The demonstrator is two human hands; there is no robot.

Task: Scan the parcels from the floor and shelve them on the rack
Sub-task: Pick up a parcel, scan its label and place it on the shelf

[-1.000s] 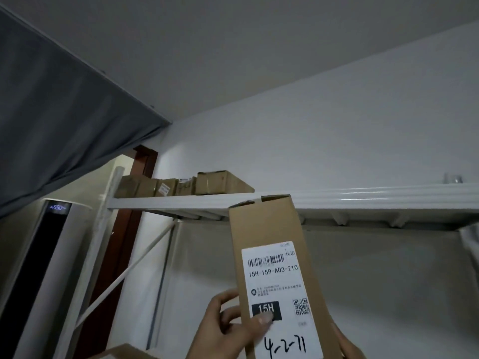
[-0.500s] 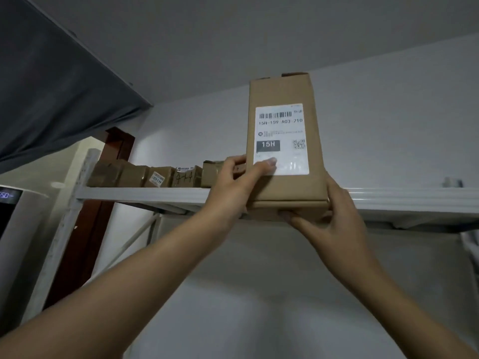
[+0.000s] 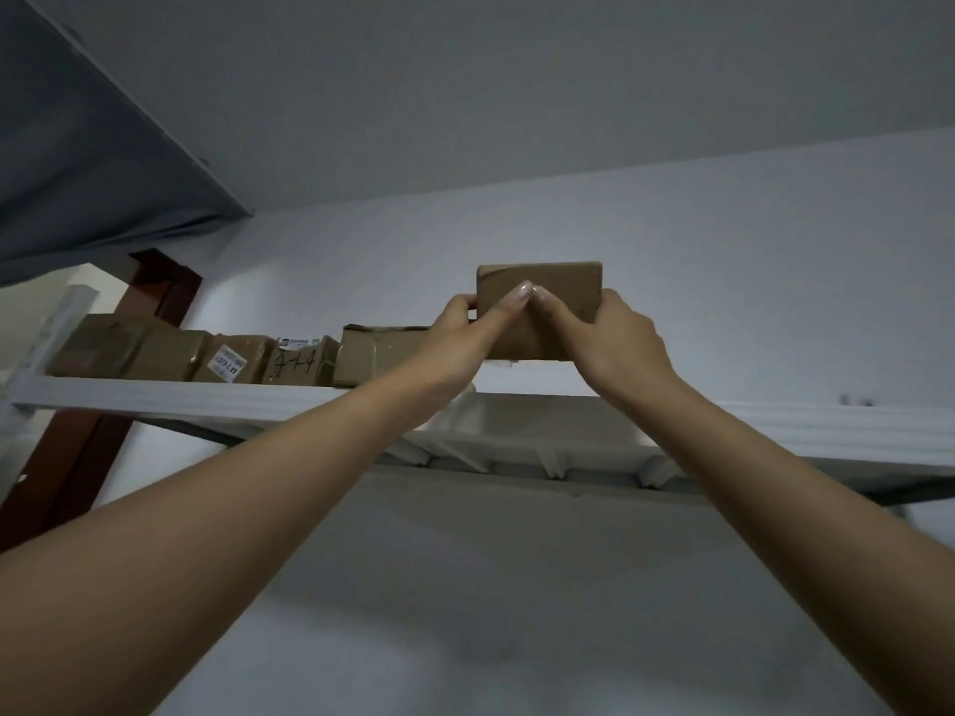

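The rack's (image 3: 206, 400) top shelf carries a row of brown boxes (image 3: 232, 354) along its left part. The parcel (image 3: 560, 281) now lies end-on over that shelf, just right of the row; half a second ago it stood upright at the shelf's front edge, label outward. I judge this one nearly shelved, with only the release left. The left hand (image 3: 465, 338) and right hand (image 3: 615, 338) both grip its near end, with the left forefinger across the face and the right fingers (image 3: 610, 307) curled round its right edge
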